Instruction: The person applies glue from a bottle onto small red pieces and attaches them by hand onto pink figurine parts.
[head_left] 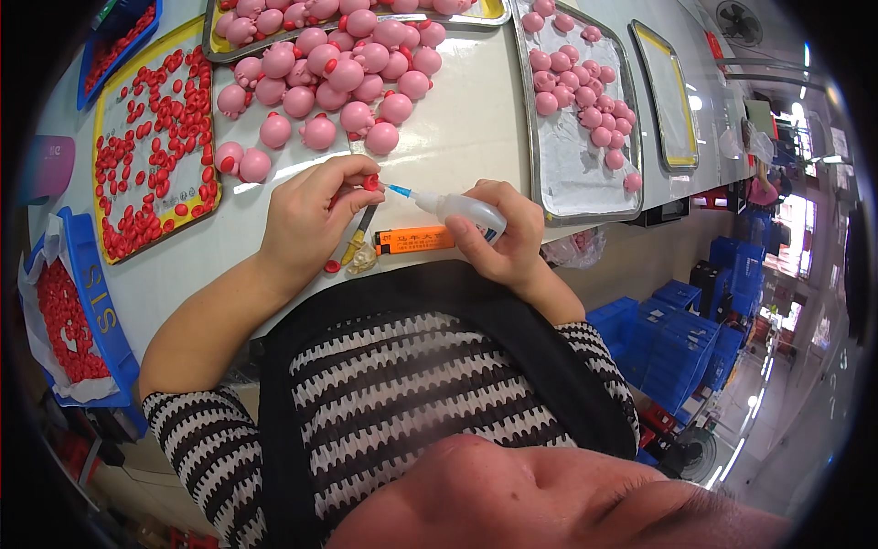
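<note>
My left hand (302,210) pinches a small red oval piece (371,182) between thumb and fingertips. In my right hand (514,240) is a small translucent squeeze bottle (477,212), tilted to the left. Its blue needle tip (400,190) points at the red piece and is right against it or very close; I cannot tell which. Below my hands lie an orange bar-shaped thing (416,240) with a black end, a thin tool with a yellow part (355,245) and a loose red piece (331,266). Beyond them sits a heap of round pink figures (343,75), some with red pieces on them.
A yellow-rimmed tray (203,207) of red pieces stands at the left, near a blue crate (90,274) holding more. At the right, a metal tray (585,203) carries pink balls on white paper, with another tray (672,101) beyond. Blue crates (672,343) stand off the table.
</note>
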`<state>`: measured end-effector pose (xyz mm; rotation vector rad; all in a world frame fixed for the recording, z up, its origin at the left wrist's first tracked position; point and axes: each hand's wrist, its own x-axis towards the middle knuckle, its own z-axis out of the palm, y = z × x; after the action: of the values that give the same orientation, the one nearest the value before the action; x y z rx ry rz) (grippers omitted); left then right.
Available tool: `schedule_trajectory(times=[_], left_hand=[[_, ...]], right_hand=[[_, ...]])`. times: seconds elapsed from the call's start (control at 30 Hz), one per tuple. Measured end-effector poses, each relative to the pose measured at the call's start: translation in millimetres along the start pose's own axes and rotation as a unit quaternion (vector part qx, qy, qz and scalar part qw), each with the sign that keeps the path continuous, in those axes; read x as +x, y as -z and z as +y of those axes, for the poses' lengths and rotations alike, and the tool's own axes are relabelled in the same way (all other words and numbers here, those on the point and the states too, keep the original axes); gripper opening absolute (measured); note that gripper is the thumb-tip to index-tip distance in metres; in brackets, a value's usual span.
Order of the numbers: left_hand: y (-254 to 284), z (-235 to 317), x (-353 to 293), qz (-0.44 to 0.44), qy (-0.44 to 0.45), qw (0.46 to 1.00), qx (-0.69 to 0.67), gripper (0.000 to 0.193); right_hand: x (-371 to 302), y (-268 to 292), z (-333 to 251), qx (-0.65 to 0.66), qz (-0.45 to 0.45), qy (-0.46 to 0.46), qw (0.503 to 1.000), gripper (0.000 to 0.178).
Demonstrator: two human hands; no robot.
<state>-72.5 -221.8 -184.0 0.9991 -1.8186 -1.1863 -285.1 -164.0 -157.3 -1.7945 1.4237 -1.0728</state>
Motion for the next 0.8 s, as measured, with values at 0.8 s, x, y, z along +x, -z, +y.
schedule_trajectory(times=[0.8], left_hand=[[-54, 43, 18, -0.027, 0.081, 0.996, -0.033, 0.021]], right_hand=[[-6, 66, 46, 0.102, 0.066, -0.117, 0.986, 0.049]])
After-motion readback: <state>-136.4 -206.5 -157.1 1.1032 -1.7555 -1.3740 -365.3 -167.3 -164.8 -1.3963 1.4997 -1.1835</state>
